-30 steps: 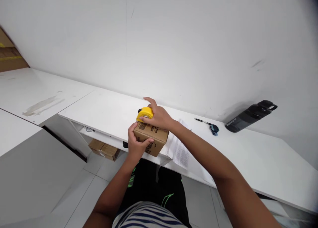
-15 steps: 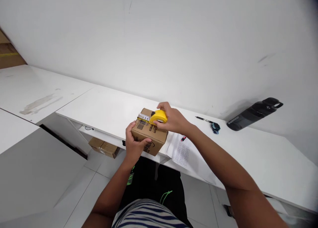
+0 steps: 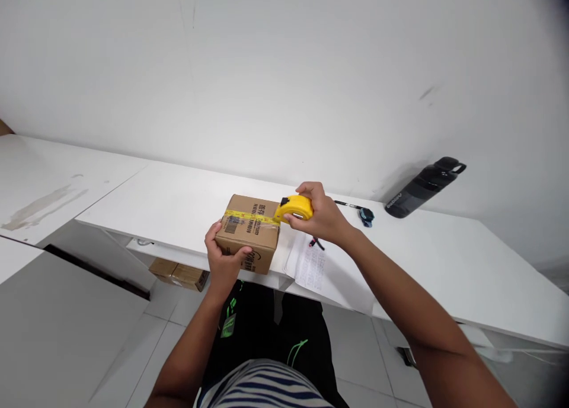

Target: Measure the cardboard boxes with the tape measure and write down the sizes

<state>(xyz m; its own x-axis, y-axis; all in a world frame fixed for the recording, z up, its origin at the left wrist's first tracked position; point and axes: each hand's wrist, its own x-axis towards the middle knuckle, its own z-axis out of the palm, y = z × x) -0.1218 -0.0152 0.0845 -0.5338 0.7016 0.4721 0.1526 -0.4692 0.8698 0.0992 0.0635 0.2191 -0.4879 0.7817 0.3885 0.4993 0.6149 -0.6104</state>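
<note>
- My right hand [image 3: 323,213] pinches a rounded yellow plastic tape measure [image 3: 299,206] between thumb and fingers, just off the right edge of a brown printed cardboard box [image 3: 249,237].
- My left hand [image 3: 223,268] grips the box at its left near corner, thumb pressed flat on the near face, fingers around the left side.
- A yellow printed tape blade [image 3: 249,217] comes out of the tape measure's left end and lies across the box's top face.
- The box is at the near edge of a long white desk [image 3: 427,251]; I cannot tell whether its whole base rests there.
- Right of the box lie white written sheets [image 3: 311,270], a slim black-and-pink pen [image 3: 317,243] at their far end.
- Farther right, a tall black bottle [image 3: 420,190] stands near the pale wall [image 3: 284,70].
</note>
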